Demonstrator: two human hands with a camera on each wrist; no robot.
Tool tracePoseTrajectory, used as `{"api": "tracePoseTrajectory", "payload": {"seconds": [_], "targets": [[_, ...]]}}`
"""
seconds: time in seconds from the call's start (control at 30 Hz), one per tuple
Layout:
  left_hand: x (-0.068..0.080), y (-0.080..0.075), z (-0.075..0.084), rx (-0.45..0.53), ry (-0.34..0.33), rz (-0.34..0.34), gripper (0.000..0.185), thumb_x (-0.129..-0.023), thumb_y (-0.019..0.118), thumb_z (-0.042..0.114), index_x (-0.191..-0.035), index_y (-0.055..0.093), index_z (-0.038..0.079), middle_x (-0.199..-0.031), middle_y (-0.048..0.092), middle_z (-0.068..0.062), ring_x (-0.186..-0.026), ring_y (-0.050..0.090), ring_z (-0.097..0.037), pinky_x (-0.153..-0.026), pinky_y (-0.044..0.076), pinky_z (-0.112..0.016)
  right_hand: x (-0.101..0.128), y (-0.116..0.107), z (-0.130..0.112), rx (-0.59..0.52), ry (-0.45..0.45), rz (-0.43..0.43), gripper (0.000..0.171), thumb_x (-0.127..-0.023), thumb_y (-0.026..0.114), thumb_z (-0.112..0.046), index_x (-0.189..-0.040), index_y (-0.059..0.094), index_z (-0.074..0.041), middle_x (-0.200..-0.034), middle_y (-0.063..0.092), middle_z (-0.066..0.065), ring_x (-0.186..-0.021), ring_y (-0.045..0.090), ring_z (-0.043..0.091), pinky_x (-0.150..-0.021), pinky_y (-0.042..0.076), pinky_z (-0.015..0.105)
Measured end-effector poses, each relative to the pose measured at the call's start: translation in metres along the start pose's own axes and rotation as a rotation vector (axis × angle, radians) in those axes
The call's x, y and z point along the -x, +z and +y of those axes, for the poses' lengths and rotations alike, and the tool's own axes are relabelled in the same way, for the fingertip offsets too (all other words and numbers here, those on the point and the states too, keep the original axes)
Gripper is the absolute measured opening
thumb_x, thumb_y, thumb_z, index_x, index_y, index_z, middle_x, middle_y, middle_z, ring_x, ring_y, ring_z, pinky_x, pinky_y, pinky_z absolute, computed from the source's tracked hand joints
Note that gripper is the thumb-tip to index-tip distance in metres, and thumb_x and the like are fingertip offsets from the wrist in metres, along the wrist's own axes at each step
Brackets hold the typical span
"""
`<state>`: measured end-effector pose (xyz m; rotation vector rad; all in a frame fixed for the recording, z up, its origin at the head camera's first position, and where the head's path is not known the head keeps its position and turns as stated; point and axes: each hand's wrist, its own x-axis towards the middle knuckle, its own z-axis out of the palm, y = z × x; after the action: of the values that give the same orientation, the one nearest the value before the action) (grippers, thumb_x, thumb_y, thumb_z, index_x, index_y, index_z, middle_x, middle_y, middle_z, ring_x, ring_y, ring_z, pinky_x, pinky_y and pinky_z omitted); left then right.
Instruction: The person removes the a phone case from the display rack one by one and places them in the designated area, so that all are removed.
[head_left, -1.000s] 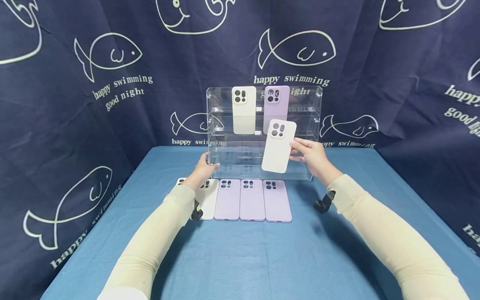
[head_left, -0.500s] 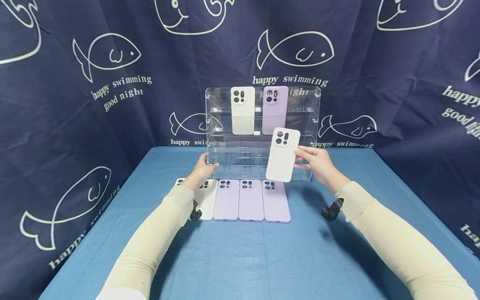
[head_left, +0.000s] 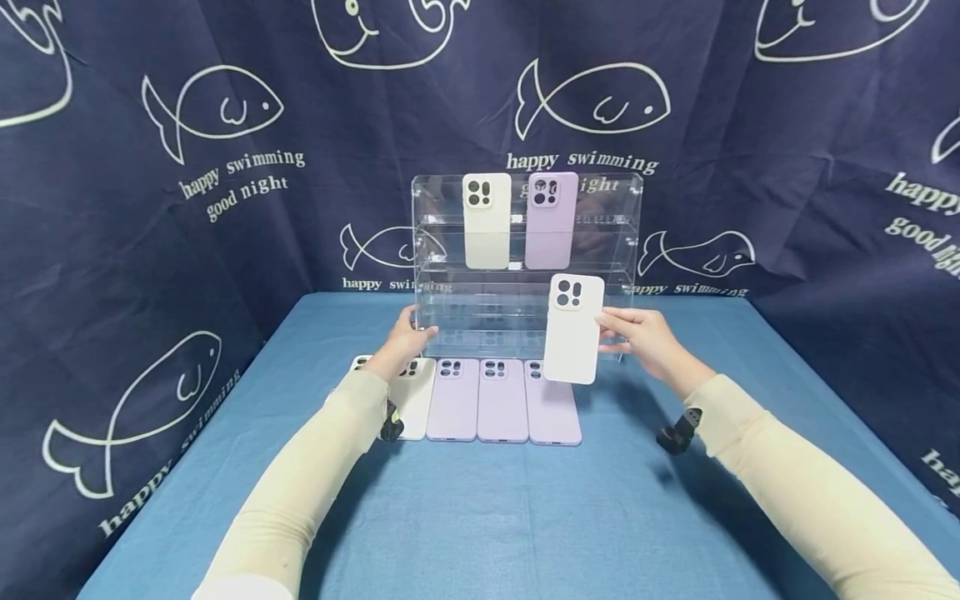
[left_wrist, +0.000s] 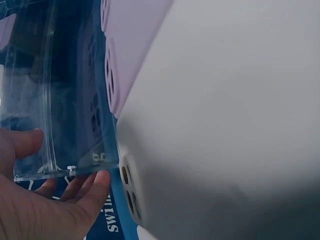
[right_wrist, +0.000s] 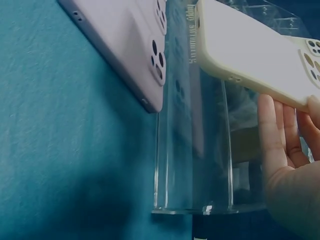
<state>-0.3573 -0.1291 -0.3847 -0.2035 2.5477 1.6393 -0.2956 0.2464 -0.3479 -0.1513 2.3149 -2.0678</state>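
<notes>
My right hand pinches a white phone case by its right edge, holding it nearly upright before the lower right of the clear acrylic display rack. Its lower end overlaps the rightmost purple phone case on the table, apart from it as the right wrist view shows. My left hand grips the rack's left side, thumb on one side of the panel and fingers on the other. A white phone case and a purple phone case stand in the rack's upper part.
In front of the rack, two more purple phone cases and a white phone case lie in a row on the blue tablecloth. Another white case is mostly hidden by my left arm. A fish-patterned curtain hangs behind.
My right hand has moved down and slightly right with the white phone case, which now stands straighter and uncovers the purple case on the rack. My left hand stays at the rack.
</notes>
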Motion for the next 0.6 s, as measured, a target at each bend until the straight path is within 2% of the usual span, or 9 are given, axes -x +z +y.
{"api": "tracePoseTrajectory", "payload": {"seconds": [0.23,0.6], "targets": [[-0.001,0.000,0.001,0.003,0.009,0.003,0.070,-0.098,0.057,0.021,-0.155,0.016,0.020,-0.154,0.031,-0.018,-0.137,0.039,-0.036,-0.116,0.033,-0.049,0.006,-0.008,0.009,0.056,0.030,-0.033,0.059,-0.096,0.062,-0.023,-0.137,0.043,0.015,-0.080,0.069,-0.009,-0.079,0.064,0.005,-0.082,0.061,0.034],[-0.001,0.001,0.000,0.008,-0.002,0.008,0.071,-0.097,0.059,0.022,-0.155,0.017,0.021,-0.153,0.033,-0.017,-0.136,0.040,-0.035,-0.116,0.033,-0.050,0.014,-0.019,0.029,0.072,0.096,-0.098,0.061,-0.096,0.062,-0.023,-0.137,0.040,0.017,-0.082,0.070,-0.010,-0.080,0.067,0.006,-0.083,0.061,0.038]]}}
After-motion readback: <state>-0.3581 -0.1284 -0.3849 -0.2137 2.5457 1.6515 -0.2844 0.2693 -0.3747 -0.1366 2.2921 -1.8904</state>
